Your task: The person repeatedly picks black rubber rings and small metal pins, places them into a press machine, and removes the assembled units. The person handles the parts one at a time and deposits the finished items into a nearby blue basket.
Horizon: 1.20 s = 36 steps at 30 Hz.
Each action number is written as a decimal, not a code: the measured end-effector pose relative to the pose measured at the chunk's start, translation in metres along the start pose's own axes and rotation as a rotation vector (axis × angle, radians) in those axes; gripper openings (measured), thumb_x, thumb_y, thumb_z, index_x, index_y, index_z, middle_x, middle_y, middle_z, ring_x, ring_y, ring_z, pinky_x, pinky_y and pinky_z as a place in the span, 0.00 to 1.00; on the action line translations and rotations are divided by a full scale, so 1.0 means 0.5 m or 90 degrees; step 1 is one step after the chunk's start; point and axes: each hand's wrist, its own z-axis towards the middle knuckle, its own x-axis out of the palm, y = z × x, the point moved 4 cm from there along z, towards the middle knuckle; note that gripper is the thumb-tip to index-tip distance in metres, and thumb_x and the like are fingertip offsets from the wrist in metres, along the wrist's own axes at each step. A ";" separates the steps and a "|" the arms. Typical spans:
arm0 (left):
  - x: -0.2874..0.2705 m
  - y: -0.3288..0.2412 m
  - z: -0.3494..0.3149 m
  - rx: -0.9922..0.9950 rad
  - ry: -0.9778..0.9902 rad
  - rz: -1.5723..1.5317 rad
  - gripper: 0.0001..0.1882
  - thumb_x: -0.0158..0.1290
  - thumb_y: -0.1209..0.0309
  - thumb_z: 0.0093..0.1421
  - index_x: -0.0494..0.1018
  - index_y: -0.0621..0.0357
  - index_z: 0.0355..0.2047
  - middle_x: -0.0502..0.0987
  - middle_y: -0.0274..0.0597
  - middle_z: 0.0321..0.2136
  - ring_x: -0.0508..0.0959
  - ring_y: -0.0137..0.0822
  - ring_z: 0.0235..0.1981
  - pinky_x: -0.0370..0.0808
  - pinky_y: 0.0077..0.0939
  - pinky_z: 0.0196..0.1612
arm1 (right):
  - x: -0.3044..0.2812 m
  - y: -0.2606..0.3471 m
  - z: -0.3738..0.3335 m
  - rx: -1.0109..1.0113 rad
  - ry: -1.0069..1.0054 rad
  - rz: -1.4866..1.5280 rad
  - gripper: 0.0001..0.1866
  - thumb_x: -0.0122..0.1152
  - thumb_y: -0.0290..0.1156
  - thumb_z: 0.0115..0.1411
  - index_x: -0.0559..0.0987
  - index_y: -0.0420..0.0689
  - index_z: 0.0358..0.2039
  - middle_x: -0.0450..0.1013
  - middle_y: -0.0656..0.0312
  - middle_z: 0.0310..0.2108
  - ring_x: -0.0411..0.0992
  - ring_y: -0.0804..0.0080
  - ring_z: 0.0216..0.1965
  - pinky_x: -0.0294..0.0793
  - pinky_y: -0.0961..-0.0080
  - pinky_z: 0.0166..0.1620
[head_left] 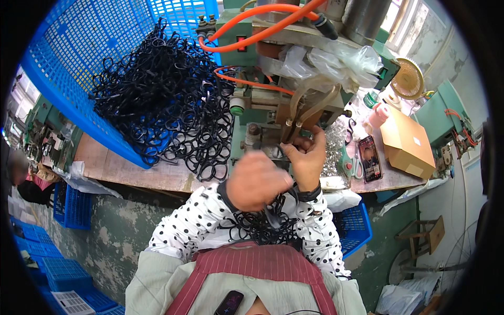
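My right hand (308,157) is at the work spot of a green bench press (253,137), just below its tubes. Its thumb and fingers are closed by a small dark part, mostly hidden. My left hand (257,181) is smeared by motion in front of the press, so its fingers are hard to read. A blurred dark piece (272,215) shows just below it. On my lap, between the dotted sleeves, lies a heap of black looped pieces (247,223). More black looped pieces (210,139) spill over the table left of the press.
A big blue basket (68,105) tips toward the table at the left. Right of the press lie small shiny metal parts (332,155), scissors (353,167), a phone (369,159) and a cardboard box (407,142). An orange hose (252,42) arches overhead. A blue crate (357,228) stands below.
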 end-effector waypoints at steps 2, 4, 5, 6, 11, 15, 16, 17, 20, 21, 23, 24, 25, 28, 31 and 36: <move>-0.054 0.042 0.039 -0.182 -0.056 0.116 0.15 0.52 0.77 0.56 0.72 0.63 0.45 0.79 0.43 0.35 0.76 0.39 0.30 0.72 0.32 0.42 | -0.006 0.005 -0.007 0.016 0.001 -0.003 0.32 0.65 0.15 0.47 0.62 0.34 0.52 0.76 0.55 0.32 0.73 0.78 0.31 0.72 0.83 0.35; -0.073 0.072 0.052 -0.522 -0.310 -0.123 0.12 0.44 0.71 0.68 0.71 0.66 0.46 0.78 0.42 0.35 0.76 0.32 0.30 0.72 0.24 0.40 | -0.008 0.001 -0.012 0.016 -0.014 -0.015 0.32 0.65 0.15 0.47 0.63 0.34 0.52 0.76 0.56 0.30 0.73 0.79 0.30 0.72 0.84 0.34; -0.082 0.083 0.055 -0.536 -0.312 -0.193 0.14 0.42 0.69 0.70 0.71 0.66 0.47 0.78 0.42 0.35 0.76 0.30 0.30 0.72 0.22 0.40 | -0.009 0.000 -0.013 0.016 -0.022 -0.020 0.32 0.66 0.15 0.47 0.63 0.34 0.52 0.76 0.56 0.30 0.72 0.79 0.29 0.71 0.84 0.34; -0.081 0.080 0.051 -0.530 -0.308 -0.201 0.13 0.44 0.70 0.69 0.72 0.66 0.47 0.78 0.43 0.35 0.77 0.30 0.31 0.73 0.23 0.39 | -0.006 0.001 -0.014 0.008 -0.035 -0.013 0.32 0.66 0.16 0.47 0.63 0.34 0.52 0.76 0.57 0.29 0.72 0.80 0.29 0.71 0.84 0.33; -0.040 0.032 0.017 -0.161 -0.054 0.059 0.18 0.52 0.80 0.55 0.74 0.61 0.47 0.78 0.46 0.40 0.79 0.41 0.39 0.74 0.33 0.47 | -0.004 0.001 -0.015 -0.016 -0.059 -0.039 0.31 0.67 0.17 0.47 0.65 0.35 0.52 0.76 0.57 0.29 0.71 0.82 0.27 0.70 0.86 0.31; 0.055 -0.013 -0.012 -0.054 0.059 -0.060 0.27 0.53 0.82 0.47 0.73 0.59 0.51 0.77 0.43 0.46 0.77 0.43 0.46 0.71 0.43 0.54 | -0.060 -0.004 0.011 -0.068 -0.085 -0.221 0.26 0.67 0.21 0.48 0.71 0.39 0.49 0.77 0.59 0.32 0.73 0.76 0.30 0.71 0.79 0.33; 0.070 -0.007 -0.023 -0.060 0.070 -0.083 0.28 0.53 0.81 0.47 0.72 0.59 0.52 0.76 0.44 0.48 0.76 0.44 0.48 0.69 0.45 0.57 | -0.102 -0.020 0.026 -0.093 -0.127 -0.318 0.24 0.69 0.23 0.48 0.74 0.43 0.47 0.79 0.60 0.33 0.74 0.68 0.31 0.72 0.71 0.36; 0.075 -0.002 -0.030 -0.049 0.083 -0.085 0.28 0.53 0.80 0.48 0.71 0.60 0.53 0.76 0.44 0.49 0.76 0.44 0.49 0.69 0.45 0.57 | -0.161 -0.053 0.044 -0.184 -0.167 -0.499 0.23 0.71 0.27 0.47 0.76 0.46 0.45 0.79 0.62 0.35 0.74 0.62 0.34 0.71 0.65 0.40; 0.086 0.013 -0.036 -0.019 0.114 -0.099 0.29 0.52 0.79 0.48 0.70 0.59 0.54 0.74 0.45 0.52 0.74 0.45 0.50 0.69 0.46 0.57 | -0.313 -0.135 0.063 0.018 -0.179 -0.711 0.16 0.69 0.33 0.49 0.78 0.49 0.40 0.78 0.60 0.30 0.75 0.59 0.32 0.72 0.64 0.36; 0.085 0.013 -0.035 -0.020 0.110 -0.105 0.28 0.51 0.80 0.48 0.71 0.60 0.54 0.74 0.45 0.52 0.75 0.45 0.49 0.70 0.45 0.56 | -0.336 -0.141 0.057 -0.054 -0.129 -0.690 0.14 0.69 0.33 0.50 0.80 0.48 0.38 0.78 0.58 0.28 0.76 0.59 0.29 0.73 0.63 0.34; 0.083 0.016 -0.035 -0.026 0.104 -0.110 0.27 0.49 0.80 0.48 0.72 0.61 0.53 0.75 0.45 0.51 0.76 0.44 0.48 0.71 0.43 0.55 | -0.332 -0.120 0.031 -0.013 -0.157 -0.617 0.13 0.68 0.34 0.51 0.80 0.48 0.38 0.78 0.58 0.27 0.76 0.58 0.30 0.73 0.62 0.35; 0.083 0.015 -0.036 -0.026 0.101 -0.102 0.27 0.49 0.80 0.48 0.72 0.62 0.53 0.75 0.45 0.51 0.76 0.44 0.47 0.71 0.43 0.55 | -0.332 -0.122 0.021 0.020 -0.113 -0.733 0.14 0.68 0.36 0.50 0.80 0.49 0.38 0.78 0.58 0.29 0.76 0.58 0.32 0.74 0.62 0.36; 0.083 0.014 -0.037 -0.027 0.098 -0.093 0.27 0.49 0.80 0.49 0.72 0.62 0.52 0.75 0.45 0.51 0.76 0.44 0.47 0.71 0.43 0.54 | -0.318 -0.118 0.010 -0.047 -0.068 -0.881 0.14 0.69 0.37 0.50 0.80 0.49 0.37 0.77 0.58 0.31 0.76 0.58 0.33 0.73 0.62 0.35; 0.082 0.012 -0.036 -0.026 0.092 -0.093 0.26 0.50 0.80 0.50 0.72 0.62 0.52 0.75 0.45 0.51 0.76 0.44 0.47 0.71 0.44 0.55 | -0.293 -0.131 0.000 -0.054 -0.076 -0.887 0.10 0.67 0.36 0.51 0.80 0.48 0.33 0.75 0.58 0.30 0.74 0.56 0.34 0.72 0.61 0.36; 0.088 0.009 -0.035 -0.032 0.087 -0.095 0.27 0.50 0.80 0.50 0.72 0.60 0.53 0.75 0.44 0.52 0.76 0.43 0.48 0.70 0.45 0.56 | -0.310 -0.151 0.016 -0.085 -0.116 -0.741 0.06 0.65 0.33 0.53 0.80 0.46 0.30 0.74 0.58 0.31 0.73 0.56 0.33 0.71 0.63 0.38; 0.060 -0.004 -0.052 -0.054 0.072 0.086 0.27 0.56 0.70 0.50 0.72 0.52 0.54 0.73 0.38 0.53 0.75 0.40 0.46 0.66 0.44 0.57 | -0.274 -0.132 0.006 -0.154 -0.090 -0.808 0.08 0.68 0.35 0.52 0.81 0.48 0.32 0.73 0.59 0.31 0.73 0.58 0.34 0.72 0.62 0.36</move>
